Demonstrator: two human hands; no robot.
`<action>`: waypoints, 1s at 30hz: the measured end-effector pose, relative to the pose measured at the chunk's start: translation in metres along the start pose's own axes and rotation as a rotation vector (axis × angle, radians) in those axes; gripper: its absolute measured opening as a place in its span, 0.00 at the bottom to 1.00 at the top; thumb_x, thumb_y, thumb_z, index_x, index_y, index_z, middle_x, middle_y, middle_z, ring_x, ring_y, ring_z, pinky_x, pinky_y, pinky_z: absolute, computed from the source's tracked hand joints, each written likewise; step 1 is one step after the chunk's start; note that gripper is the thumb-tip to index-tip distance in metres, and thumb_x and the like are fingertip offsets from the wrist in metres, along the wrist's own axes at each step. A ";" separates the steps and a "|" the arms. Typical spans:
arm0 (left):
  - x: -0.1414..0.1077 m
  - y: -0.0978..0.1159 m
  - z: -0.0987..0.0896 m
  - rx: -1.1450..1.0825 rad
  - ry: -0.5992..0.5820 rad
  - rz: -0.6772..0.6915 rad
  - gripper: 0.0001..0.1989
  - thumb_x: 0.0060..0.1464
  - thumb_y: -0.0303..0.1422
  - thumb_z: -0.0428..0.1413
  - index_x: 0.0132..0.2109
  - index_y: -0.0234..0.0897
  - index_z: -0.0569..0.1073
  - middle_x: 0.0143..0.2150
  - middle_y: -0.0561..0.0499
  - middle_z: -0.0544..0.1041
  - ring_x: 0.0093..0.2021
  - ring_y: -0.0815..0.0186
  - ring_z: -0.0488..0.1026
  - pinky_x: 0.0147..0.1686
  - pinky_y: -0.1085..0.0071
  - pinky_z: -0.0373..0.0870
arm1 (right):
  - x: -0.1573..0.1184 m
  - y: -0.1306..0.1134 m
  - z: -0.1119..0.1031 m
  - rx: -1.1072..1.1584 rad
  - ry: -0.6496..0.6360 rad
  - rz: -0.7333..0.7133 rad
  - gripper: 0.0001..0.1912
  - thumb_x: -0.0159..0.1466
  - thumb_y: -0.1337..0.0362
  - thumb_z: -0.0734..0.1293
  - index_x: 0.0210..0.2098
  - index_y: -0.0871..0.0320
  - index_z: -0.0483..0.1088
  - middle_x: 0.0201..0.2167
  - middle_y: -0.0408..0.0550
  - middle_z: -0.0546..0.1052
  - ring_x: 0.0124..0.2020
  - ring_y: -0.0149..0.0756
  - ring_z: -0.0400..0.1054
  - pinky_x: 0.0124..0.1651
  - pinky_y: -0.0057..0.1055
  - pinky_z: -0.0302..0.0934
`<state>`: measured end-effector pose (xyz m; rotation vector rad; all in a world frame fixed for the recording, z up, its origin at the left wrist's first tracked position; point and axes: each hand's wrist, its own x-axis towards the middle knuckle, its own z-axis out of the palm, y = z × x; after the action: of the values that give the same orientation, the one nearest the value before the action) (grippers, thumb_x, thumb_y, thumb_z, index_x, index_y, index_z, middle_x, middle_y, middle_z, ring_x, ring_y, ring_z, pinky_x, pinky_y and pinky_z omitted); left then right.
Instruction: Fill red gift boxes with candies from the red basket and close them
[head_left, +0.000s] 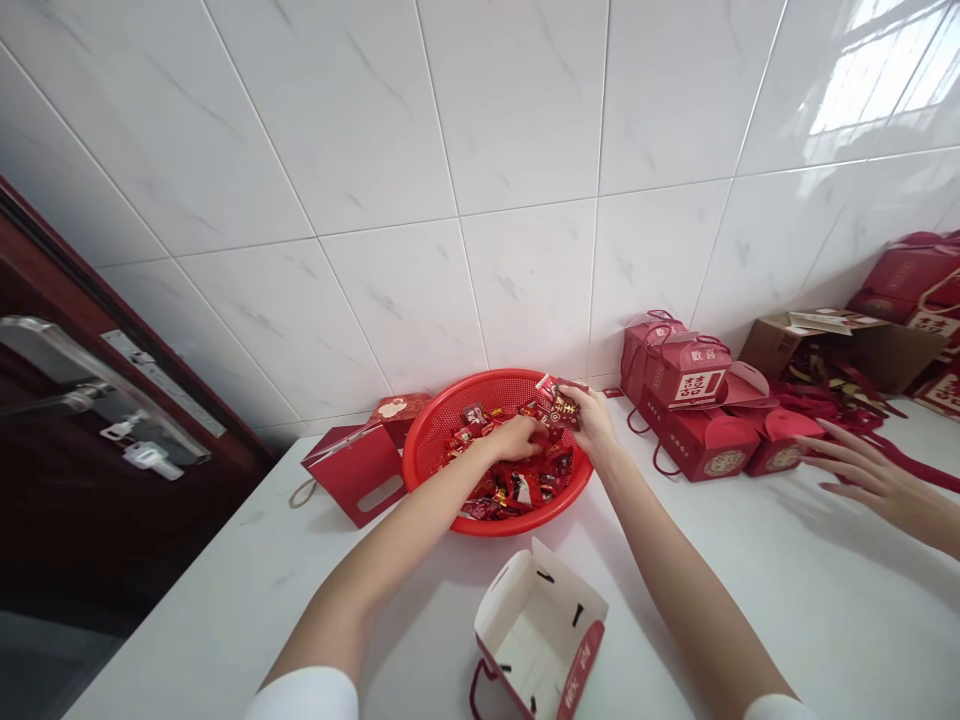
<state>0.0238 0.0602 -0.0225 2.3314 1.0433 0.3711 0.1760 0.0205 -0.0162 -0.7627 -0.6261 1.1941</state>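
Note:
A red plastic basket against the tiled wall holds many small wrapped candies, mostly red and gold. My left hand reaches into it, fingers curled down among the candies; whatever they grip is hidden. At the basket's right rim, my right hand is closed on a few wrapped candies, dark red with gold print. In front of the basket stands an open gift box, white inside and red outside, with a red cord handle. No candies show inside this box.
Red gift boxes are stacked on the right, by a cardboard box and red ribbons. Another person's hand reaches in from the right. A red bag stands left of the basket. A door handle is at far left.

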 end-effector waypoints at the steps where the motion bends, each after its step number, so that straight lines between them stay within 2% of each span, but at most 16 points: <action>1: 0.000 0.001 0.005 0.037 -0.017 0.000 0.10 0.36 0.21 0.61 0.28 0.41 0.78 0.33 0.51 0.82 0.41 0.56 0.78 0.48 0.65 0.71 | 0.000 0.000 0.000 0.007 0.007 0.008 0.12 0.43 0.64 0.75 0.24 0.55 0.70 0.19 0.40 0.76 0.23 0.35 0.71 0.26 0.30 0.68; 4: 0.002 0.004 0.016 0.110 -0.023 -0.009 0.12 0.31 0.18 0.60 0.22 0.40 0.74 0.33 0.46 0.81 0.48 0.49 0.77 0.54 0.60 0.68 | -0.002 0.000 0.000 0.020 0.018 0.030 0.12 0.43 0.65 0.75 0.24 0.56 0.69 0.19 0.39 0.75 0.22 0.34 0.71 0.24 0.29 0.67; 7: 0.004 0.006 0.016 0.112 -0.022 -0.016 0.10 0.34 0.19 0.60 0.21 0.41 0.73 0.30 0.46 0.81 0.46 0.49 0.77 0.54 0.60 0.68 | -0.004 -0.003 0.000 0.029 0.004 0.042 0.13 0.42 0.65 0.75 0.25 0.56 0.69 0.20 0.39 0.75 0.22 0.33 0.71 0.23 0.28 0.65; 10: 0.003 0.008 0.001 0.043 -0.018 -0.006 0.05 0.44 0.26 0.59 0.28 0.41 0.79 0.30 0.50 0.81 0.39 0.55 0.79 0.46 0.63 0.73 | -0.006 -0.005 0.000 0.046 -0.024 0.047 0.15 0.41 0.66 0.76 0.27 0.56 0.70 0.21 0.40 0.76 0.22 0.32 0.71 0.24 0.27 0.66; 11: 0.002 0.009 -0.006 0.019 -0.006 0.007 0.06 0.48 0.29 0.58 0.33 0.40 0.80 0.32 0.50 0.82 0.39 0.56 0.79 0.45 0.64 0.73 | -0.007 -0.007 0.000 0.053 -0.037 0.049 0.15 0.41 0.65 0.76 0.27 0.56 0.71 0.22 0.40 0.76 0.23 0.32 0.71 0.24 0.27 0.67; 14: -0.007 0.017 -0.027 -0.195 0.113 0.069 0.13 0.56 0.35 0.55 0.45 0.36 0.80 0.44 0.46 0.83 0.47 0.57 0.78 0.49 0.64 0.73 | -0.009 -0.014 0.003 0.076 -0.091 0.065 0.13 0.41 0.64 0.76 0.27 0.56 0.72 0.23 0.43 0.78 0.25 0.35 0.74 0.29 0.30 0.71; 17: -0.027 0.029 -0.036 -0.583 0.272 0.093 0.18 0.53 0.39 0.62 0.48 0.33 0.79 0.50 0.41 0.82 0.50 0.56 0.77 0.52 0.62 0.72 | -0.015 -0.027 0.009 0.092 -0.156 0.089 0.11 0.43 0.63 0.75 0.27 0.55 0.74 0.25 0.46 0.80 0.30 0.42 0.77 0.33 0.35 0.74; 19: -0.046 0.039 -0.035 -0.726 0.335 0.075 0.21 0.49 0.40 0.66 0.48 0.34 0.80 0.50 0.42 0.81 0.49 0.57 0.77 0.51 0.62 0.73 | -0.023 -0.039 0.014 0.097 -0.215 0.111 0.11 0.45 0.63 0.74 0.29 0.55 0.76 0.27 0.48 0.81 0.34 0.44 0.78 0.34 0.36 0.74; 23: -0.089 0.064 -0.027 -0.816 0.385 0.054 0.23 0.47 0.40 0.67 0.50 0.37 0.79 0.47 0.44 0.82 0.48 0.57 0.78 0.48 0.62 0.75 | -0.054 -0.070 0.023 0.044 -0.317 0.117 0.11 0.49 0.63 0.76 0.32 0.58 0.77 0.31 0.51 0.82 0.36 0.44 0.79 0.35 0.33 0.74; 27: -0.125 0.089 -0.023 -0.820 0.546 0.066 0.22 0.47 0.38 0.68 0.50 0.39 0.78 0.40 0.49 0.81 0.44 0.60 0.79 0.46 0.63 0.77 | -0.094 -0.097 0.027 -0.068 -0.364 0.097 0.15 0.49 0.60 0.78 0.33 0.60 0.77 0.29 0.52 0.81 0.32 0.45 0.78 0.33 0.34 0.73; 30: -0.142 0.103 -0.021 -0.907 0.684 0.090 0.22 0.47 0.37 0.68 0.50 0.41 0.77 0.38 0.51 0.79 0.41 0.62 0.79 0.45 0.65 0.78 | -0.120 -0.108 0.027 -0.138 -0.386 0.117 0.16 0.49 0.59 0.79 0.34 0.60 0.77 0.28 0.51 0.81 0.31 0.45 0.78 0.34 0.36 0.74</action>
<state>-0.0176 -0.0945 0.0520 1.4281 0.7839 1.4087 0.1860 -0.1100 0.0822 -0.6954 -1.0011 1.4314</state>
